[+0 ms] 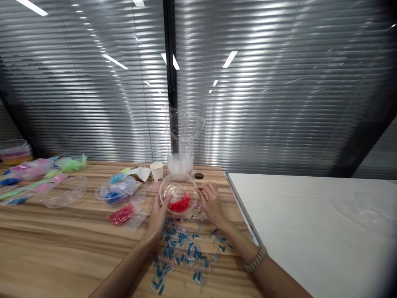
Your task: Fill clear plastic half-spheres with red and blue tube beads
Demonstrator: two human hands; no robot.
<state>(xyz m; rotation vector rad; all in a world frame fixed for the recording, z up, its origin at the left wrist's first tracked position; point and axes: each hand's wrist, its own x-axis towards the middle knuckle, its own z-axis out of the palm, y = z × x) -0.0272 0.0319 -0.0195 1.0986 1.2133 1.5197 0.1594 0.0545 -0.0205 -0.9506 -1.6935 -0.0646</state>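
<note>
A clear round plastic bowl is tilted up above the wooden table, with a heap of small red pieces at its lower side. My left hand grips the bowl's left side, thumb over the rim. At the right rim, the fingers of my right hand are closed on the edge; whether they also pinch a small piece is too fine to see. Below and between my forearms, many small blue-and-clear capsule-like pieces lie scattered on the table, with a few red bits near my right hand.
Left of the bowl lie a bag of red pieces and a clear container with blue bags. A paper cup and a plastic-wrapped stack stand behind. Further left are coloured bags. A white table adjoins at right.
</note>
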